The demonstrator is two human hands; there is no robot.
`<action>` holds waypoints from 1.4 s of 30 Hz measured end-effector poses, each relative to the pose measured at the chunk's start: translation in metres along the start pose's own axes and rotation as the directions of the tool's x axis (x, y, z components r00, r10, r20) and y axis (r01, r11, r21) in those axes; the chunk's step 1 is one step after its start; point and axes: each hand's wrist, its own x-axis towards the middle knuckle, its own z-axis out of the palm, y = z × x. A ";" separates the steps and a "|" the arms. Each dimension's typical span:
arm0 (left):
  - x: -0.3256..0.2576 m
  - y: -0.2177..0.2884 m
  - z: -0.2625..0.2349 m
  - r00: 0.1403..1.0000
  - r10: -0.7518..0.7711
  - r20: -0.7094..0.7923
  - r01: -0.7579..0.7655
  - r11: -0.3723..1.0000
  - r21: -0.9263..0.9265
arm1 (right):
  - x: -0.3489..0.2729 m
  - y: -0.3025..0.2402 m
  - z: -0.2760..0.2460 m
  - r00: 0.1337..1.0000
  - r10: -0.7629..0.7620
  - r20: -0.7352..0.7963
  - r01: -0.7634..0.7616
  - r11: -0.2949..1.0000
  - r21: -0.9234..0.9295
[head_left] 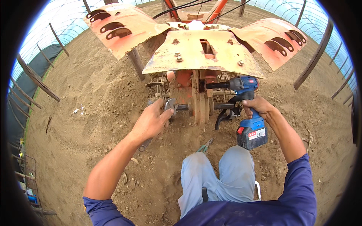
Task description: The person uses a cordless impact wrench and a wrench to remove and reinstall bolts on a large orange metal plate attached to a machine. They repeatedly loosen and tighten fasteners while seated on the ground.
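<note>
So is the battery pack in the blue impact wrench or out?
In: the battery pack sits clipped under the impact wrench grip held by the right hand.

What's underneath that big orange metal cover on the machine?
Under the orange cover sit the rusty gear housing, a shaft and a curved black blade. The left hand holds a wrench there, the right hand a blue power wrench. Deeper parts are covered.

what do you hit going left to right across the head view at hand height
bare soil → left hand on an adjustable wrench → orange tiller's hub discs → dark curved tine → right hand gripping a blue cordless impact wrench → soil again, then slanted wooden posts
</note>
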 end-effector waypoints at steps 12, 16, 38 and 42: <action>0.078 0.036 0.013 0.960 0.260 0.101 -0.277 0.934 0.226 | -0.016 -0.009 0.026 0.970 -0.169 -0.175 0.120 0.959 -0.257; 0.088 0.035 0.014 0.939 0.328 0.100 -0.342 0.874 0.345 | -0.013 -0.005 0.027 0.972 -0.176 -0.156 0.129 0.954 -0.270; 0.096 0.080 -0.014 0.915 -0.013 0.403 -0.112 0.952 0.286 | -0.007 -0.006 0.034 0.892 -0.389 -0.229 0.245 0.843 -0.478; 0.084 0.084 -0.019 0.930 -0.011 0.367 -0.078 0.971 0.228 | -0.008 -0.007 0.034 0.887 -0.407 -0.221 0.266 0.838 -0.476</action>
